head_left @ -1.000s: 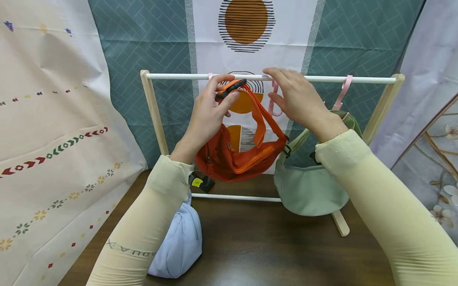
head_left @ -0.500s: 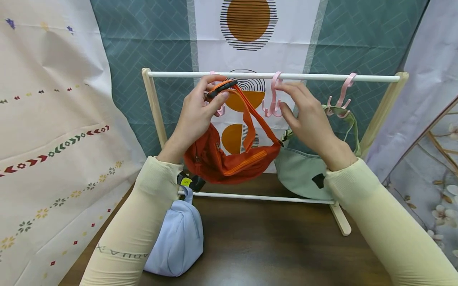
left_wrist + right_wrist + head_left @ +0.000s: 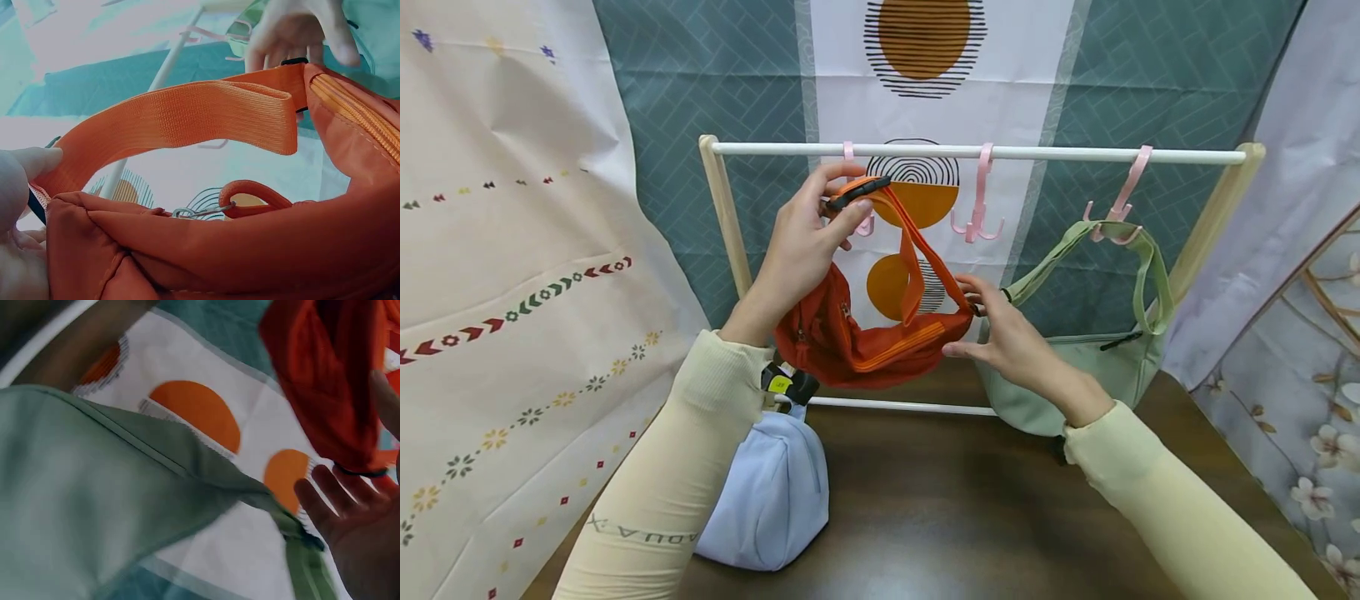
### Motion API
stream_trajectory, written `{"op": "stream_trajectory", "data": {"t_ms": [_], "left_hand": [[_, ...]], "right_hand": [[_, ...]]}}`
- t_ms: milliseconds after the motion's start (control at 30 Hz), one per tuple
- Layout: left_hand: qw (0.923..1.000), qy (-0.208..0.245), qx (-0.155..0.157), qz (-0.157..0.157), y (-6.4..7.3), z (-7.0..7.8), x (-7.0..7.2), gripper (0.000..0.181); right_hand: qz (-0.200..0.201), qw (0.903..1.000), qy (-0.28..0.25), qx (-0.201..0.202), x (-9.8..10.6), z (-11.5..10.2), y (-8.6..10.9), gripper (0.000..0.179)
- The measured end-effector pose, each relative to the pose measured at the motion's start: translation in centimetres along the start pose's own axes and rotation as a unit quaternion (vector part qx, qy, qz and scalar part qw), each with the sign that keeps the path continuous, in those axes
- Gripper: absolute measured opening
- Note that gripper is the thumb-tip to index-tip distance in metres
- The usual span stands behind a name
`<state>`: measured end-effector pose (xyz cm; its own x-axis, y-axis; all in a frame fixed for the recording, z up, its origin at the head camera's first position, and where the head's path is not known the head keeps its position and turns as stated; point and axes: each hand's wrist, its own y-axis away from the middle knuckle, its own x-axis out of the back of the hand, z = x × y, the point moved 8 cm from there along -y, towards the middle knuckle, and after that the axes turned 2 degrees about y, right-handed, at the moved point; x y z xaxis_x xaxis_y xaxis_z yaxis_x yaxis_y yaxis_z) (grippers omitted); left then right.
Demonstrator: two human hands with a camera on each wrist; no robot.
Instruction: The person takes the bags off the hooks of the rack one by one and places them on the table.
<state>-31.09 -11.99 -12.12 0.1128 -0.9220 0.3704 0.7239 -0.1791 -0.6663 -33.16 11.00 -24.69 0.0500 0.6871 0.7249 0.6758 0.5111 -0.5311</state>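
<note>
My left hand [image 3: 801,237] pinches the orange strap of a red-orange waist bag [image 3: 880,367] at its black buckle [image 3: 859,192]. The bag hangs in the air in front of the rack, its strap looping up to that hand. My right hand [image 3: 1011,337] is at the bag's right end, fingers spread around the spot where the strap [image 3: 181,115] joins the body. In the right wrist view its fingers [image 3: 350,487] reach toward the bag's lower tip without curling round it. A pink hook [image 3: 979,204] with nothing on it hangs from the rod between the hands, higher up.
The white rod [image 3: 1060,152] spans two wooden posts. A pale green bag [image 3: 1131,358] hangs by its strap from the right pink hook [image 3: 1122,200]. Another pink hook [image 3: 848,150] is partly behind my left hand. A light blue bag [image 3: 782,500] stands on the brown table [image 3: 940,500].
My right hand has left the rod and middle hook and come down to the orange bag's right end. The left hand, with the bag, has shifted left and slightly down.
</note>
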Motion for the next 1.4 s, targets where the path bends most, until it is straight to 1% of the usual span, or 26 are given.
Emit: {"op": "stream_trajectory", "data": {"t_ms": [100,200,300,367,467,567,667,800,933,1067,1200,1400], "left_hand": [[1.0000,0.005,0.000,0.002,0.1,-0.1,0.0,0.045],[0.9999,0.009,0.005,0.001,0.2,-0.4,-0.1,0.045],[0.9999,0.007,0.013,0.005,0.5,-1.1,0.3,0.044],[0.9997,0.005,0.020,0.009,0.8,-1.8,0.8,0.043],[0.9993,0.002,0.035,0.011,1.4,-2.8,1.6,0.042],[0.9984,-0.003,0.056,0.005,2.2,-3.8,2.1,0.042],[0.9977,-0.006,0.067,-0.008,2.7,-4.6,2.4,0.042],[0.9967,-0.003,0.074,-0.033,3.2,-5.6,2.4,0.039],[0.9950,0.006,0.078,-0.062,3.8,-6.2,2.1,0.039],[0.9921,0.015,0.086,-0.090,4.4,-6.5,1.6,0.041],[0.9899,0.017,0.090,-0.109,5.1,-7.0,1.1,0.041],[0.9867,0.040,0.088,-0.131,6.6,-7.4,0.3,0.044]], "right_hand": [[0.036,0.9993,-0.004,0.006,-0.5,0.3,-0.3,0.089],[0.068,0.9974,0.009,0.021,-0.4,0.2,-0.2,0.074],[0.095,0.9944,0.032,0.033,0.4,-0.1,0.1,0.051],[0.105,0.9928,0.046,0.035,1.2,-0.4,0.2,0.039],[0.108,0.9920,0.058,0.028,2.4,-0.4,0.1,0.028],[0.107,0.9924,0.060,0.014,3.8,-0.6,-0.1,0.024],[0.113,0.9922,0.054,0.004,5.2,-0.8,-0.1,0.021],[0.138,0.9887,0.060,-0.002,7.2,-1.4,-0.1,0.020],[0.162,0.9839,0.075,-0.009,8.8,-2.2,-0.4,0.020],[0.173,0.9816,0.082,-0.009,9.9,-2.9,-0.8,0.020],[0.178,0.9793,0.095,-0.009,10.7,-3.5,-1.3,0.019],[0.166,0.9800,0.109,-0.008,11.3,-4.5,-2.0,0.017]]}}
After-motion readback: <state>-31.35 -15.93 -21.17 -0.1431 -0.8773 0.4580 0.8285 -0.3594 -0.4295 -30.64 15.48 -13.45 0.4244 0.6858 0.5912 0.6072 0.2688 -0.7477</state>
